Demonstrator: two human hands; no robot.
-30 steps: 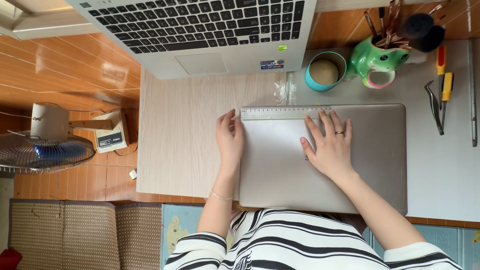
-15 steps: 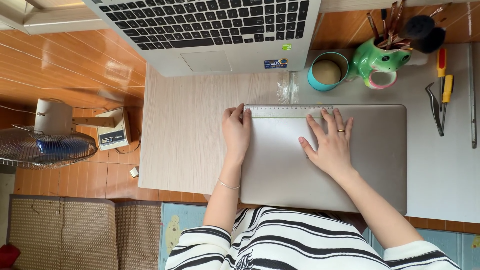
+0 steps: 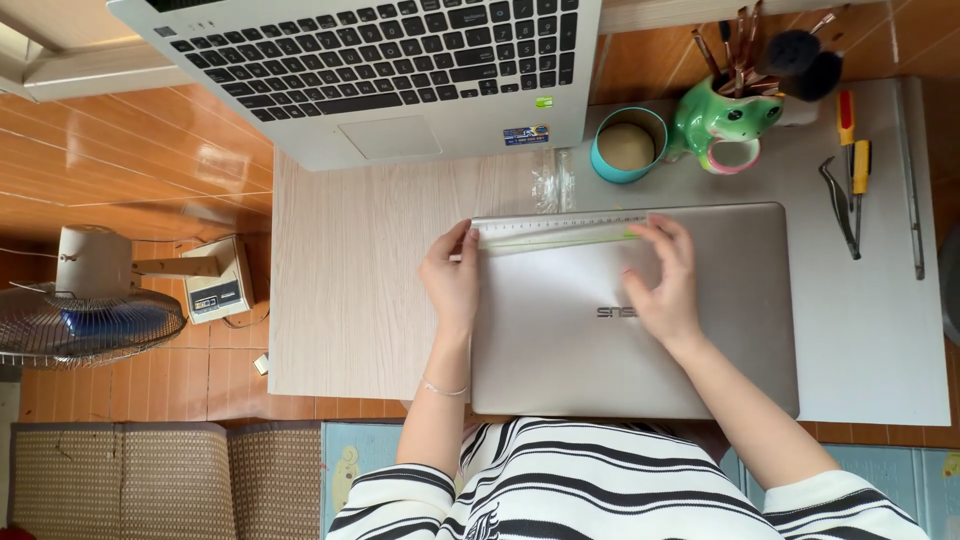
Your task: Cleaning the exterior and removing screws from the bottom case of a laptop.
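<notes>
A closed grey laptop (image 3: 700, 360) lies on the pale wooden table (image 3: 350, 300) in front of me. Along its far edge rests a clear plastic ruler (image 3: 560, 235) with a green strip. My left hand (image 3: 452, 285) pinches the ruler's left end at the laptop's far left corner. My right hand (image 3: 668, 285) lies over the lid, its fingertips on the ruler's right end. A thin bracelet circles my left wrist.
An open silver laptop (image 3: 400, 70) stands at the table's far side. A teal cup (image 3: 627, 146), a green frog mug (image 3: 725, 125) with brushes, screwdrivers (image 3: 852, 150) and tweezers (image 3: 838, 205) lie on a white mat at right. A floor fan (image 3: 85, 310) stands at left.
My right hand has slid forward from the middle of the lid to the ruler's right end. My left hand has shifted to grip the ruler's left end.
</notes>
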